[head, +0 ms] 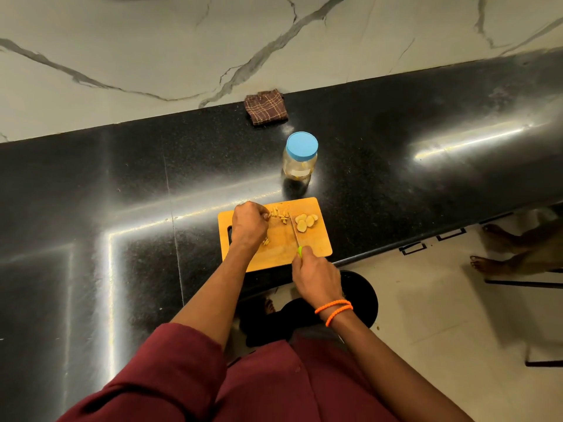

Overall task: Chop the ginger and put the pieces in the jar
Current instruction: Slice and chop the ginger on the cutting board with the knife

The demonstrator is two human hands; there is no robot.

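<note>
A wooden cutting board [313,251] lies at the front edge of the black counter. Round ginger slices [305,222] lie at its far right, and thin ginger strips [278,215] lie at its far middle. My left hand [248,225] is curled over the board's left part, fingertips at the strips; what it holds is hidden. My right hand [316,274] grips the green handle of a knife [295,236], whose blade lies on the board between strips and slices. A clear jar [300,158] with a blue lid on stands just behind the board.
A folded brown checked cloth [265,107] lies at the counter's back against the marble wall. A black round stool [359,295] stands below the counter edge. Another person's bare feet [499,251] are on the tiled floor to the right.
</note>
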